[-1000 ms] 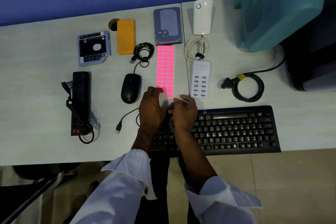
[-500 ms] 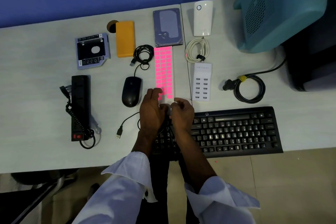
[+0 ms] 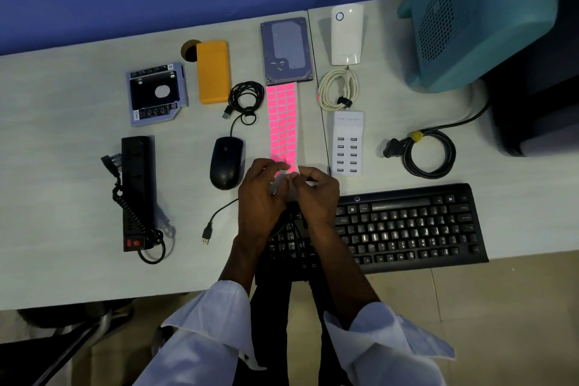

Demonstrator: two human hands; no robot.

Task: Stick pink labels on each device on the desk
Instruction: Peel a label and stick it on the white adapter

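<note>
Both hands meet at the near end of the label sheet (image 3: 282,122). The left hand (image 3: 260,197) and right hand (image 3: 318,194) pinch it, maybe peeling one label.

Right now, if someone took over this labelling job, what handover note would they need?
Left hand and right hand: both pinch the near end of the label sheet, peeling a label.
Sheet lies mid-desk between the mouse and USB charger, its far end at the hard drive.
Done: no label visible on any device.
Left: mouse, charger, hard drive, keyboard, power strip, drive caddy, orange case, white unit.
</note>
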